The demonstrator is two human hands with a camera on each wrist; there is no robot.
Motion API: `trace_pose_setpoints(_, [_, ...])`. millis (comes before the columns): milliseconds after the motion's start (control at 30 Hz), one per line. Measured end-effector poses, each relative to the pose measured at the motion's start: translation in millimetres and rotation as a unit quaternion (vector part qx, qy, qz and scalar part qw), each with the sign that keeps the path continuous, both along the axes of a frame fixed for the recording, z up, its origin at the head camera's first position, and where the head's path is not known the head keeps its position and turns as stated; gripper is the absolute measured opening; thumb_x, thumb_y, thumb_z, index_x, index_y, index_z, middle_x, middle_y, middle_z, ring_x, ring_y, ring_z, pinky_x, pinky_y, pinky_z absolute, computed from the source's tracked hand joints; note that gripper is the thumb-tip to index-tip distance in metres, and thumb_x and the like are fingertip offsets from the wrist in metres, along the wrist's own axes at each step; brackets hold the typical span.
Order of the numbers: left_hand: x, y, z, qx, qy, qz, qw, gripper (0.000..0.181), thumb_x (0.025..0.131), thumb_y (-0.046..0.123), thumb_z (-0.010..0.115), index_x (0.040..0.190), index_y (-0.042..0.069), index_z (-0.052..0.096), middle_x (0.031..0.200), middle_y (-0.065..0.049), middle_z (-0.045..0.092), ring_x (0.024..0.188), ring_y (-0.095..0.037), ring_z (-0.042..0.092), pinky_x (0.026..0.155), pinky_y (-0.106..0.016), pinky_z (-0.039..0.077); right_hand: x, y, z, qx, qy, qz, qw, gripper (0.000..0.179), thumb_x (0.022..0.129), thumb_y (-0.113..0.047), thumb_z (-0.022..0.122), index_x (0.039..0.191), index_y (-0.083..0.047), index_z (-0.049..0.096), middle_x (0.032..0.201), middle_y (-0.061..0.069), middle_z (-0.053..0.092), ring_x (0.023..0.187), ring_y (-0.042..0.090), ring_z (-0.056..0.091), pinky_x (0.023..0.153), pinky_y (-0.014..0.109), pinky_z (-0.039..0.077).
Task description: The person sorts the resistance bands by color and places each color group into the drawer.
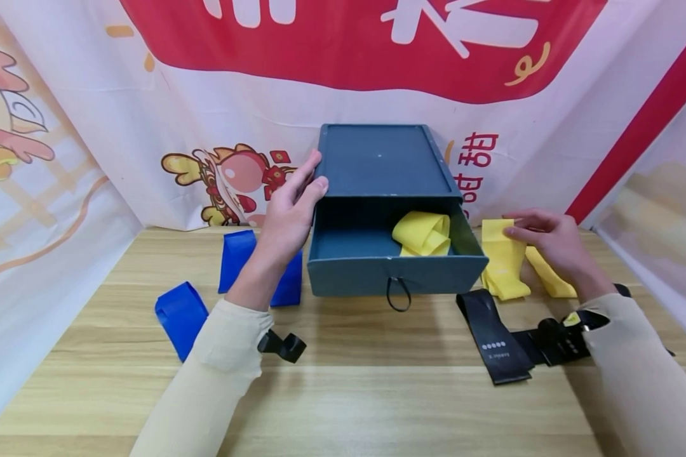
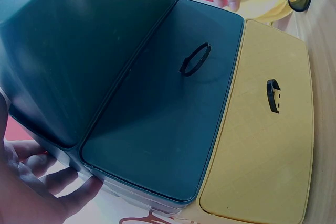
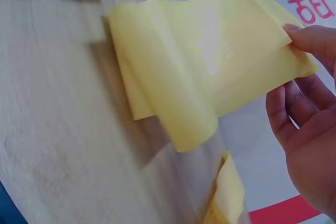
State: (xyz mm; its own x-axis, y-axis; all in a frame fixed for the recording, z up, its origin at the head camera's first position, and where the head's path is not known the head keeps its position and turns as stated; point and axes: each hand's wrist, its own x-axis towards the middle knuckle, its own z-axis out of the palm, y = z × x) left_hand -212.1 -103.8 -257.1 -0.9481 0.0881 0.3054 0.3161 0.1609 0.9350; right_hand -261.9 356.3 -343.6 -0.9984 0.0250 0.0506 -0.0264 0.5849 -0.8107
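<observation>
the flat yellow band of thin, rubbery-looking sheet (image 1: pixel 503 254) is just to the right of the open dark teal drawer (image 1: pixel 377 276), beside its right wall and outside it. the right hand (image 1: pixel 551 241) pinches the band's far short end, thumb on one face and fingers against the other, so the grip is closed down to the sheet's thickness. from that pinch the long axis runs back toward the person, ending in a folded-over, rolled near end; whether that end touches the light wood-grain table (image 1: pixel 389 406) i cannot tell. the drawer's opening lies leftward of the pinch, and its right wall stands between, so i judge that wall to be the edge that matters for any leftward path. a crumpled yellow band (image 1: pixel 423 231) sits inside the drawer, toward its right side. the right hand is clearly the nearer one to the held band; the left hand (image 1: pixel 288 212) is across the box, its fingers extended along the left side of the teal casing (image 1: pixel 383 162), holding no band. another yellow strip (image 1: pixel 549 276) lies just beside the held one, under the right wrist.
</observation>
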Motion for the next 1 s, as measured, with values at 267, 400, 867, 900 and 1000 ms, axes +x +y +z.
trace_pose_setpoints(267, [1.3,-1.9,0.0,0.003,0.002,0.001,1.0000,0.056,0.113,0.034,0.050,0.166,0.024,0.037,0.172,0.015,0.036,0.160,-0.004,0.031,0.131,-0.031,0.031,6.9,-11.6,18.3,-0.026,0.033,0.021,0.9989,0.051,0.101,-0.043,0.072,0.142,-0.014,0.066,0.107,-0.024,0.072,0.106,0.015,0.060,0.084,0.016,0.055])
trace_pose_setpoints(400, [1.4,-2.8,-0.1,0.003,0.002,0.003,1.0000,0.056,0.113,0.035,0.050,0.166,0.024,0.037,0.172,0.015,0.036,0.160,-0.004,0.031,0.131,-0.031,0.032,10.2,-17.7,26.1,-0.033,0.043,0.028,0.9981,0.051,0.100,-0.043,0.073,0.140,-0.014,0.068,0.113,-0.023,0.072,0.105,0.013,0.063,0.085,0.015,0.057])
trace_pose_setpoints(867, [1.5,-2.5,1.1,0.008,0.008,-0.002,0.9999,0.056,0.113,0.033,0.050,0.166,0.022,0.037,0.172,0.014,0.036,0.160,-0.003,0.031,0.131,-0.030,0.032,25.3,-36.9,53.1,-0.077,0.131,0.029,0.9880,0.041,0.099,-0.027,0.076,0.135,-0.010,0.072,0.114,-0.014,0.074,0.097,0.009,0.071,0.082,0.015,0.061])
trace_pose_setpoints(900, [1.4,-1.9,0.8,0.008,0.008,-0.003,0.9999,0.056,0.113,0.033,0.050,0.166,0.022,0.037,0.172,0.014,0.036,0.160,-0.003,0.031,0.131,-0.030,0.032,27.1,-36.6,54.1,-0.076,0.135,0.026,0.9875,0.041,0.099,-0.026,0.076,0.135,-0.009,0.072,0.114,-0.014,0.074,0.097,0.009,0.072,0.082,0.015,0.061])
trace_pose_setpoints(1000, [0.3,0.2,-0.1,0.010,0.010,-0.007,0.9999,0.056,0.113,0.033,0.051,0.166,0.022,0.037,0.172,0.014,0.036,0.160,-0.003,0.031,0.131,-0.030,0.032,32.3,-34.8,57.4,-0.064,0.144,0.009,0.9874,0.042,0.098,-0.029,0.077,0.136,-0.011,0.072,0.116,-0.014,0.073,0.098,0.008,0.072,0.083,0.014,0.061])
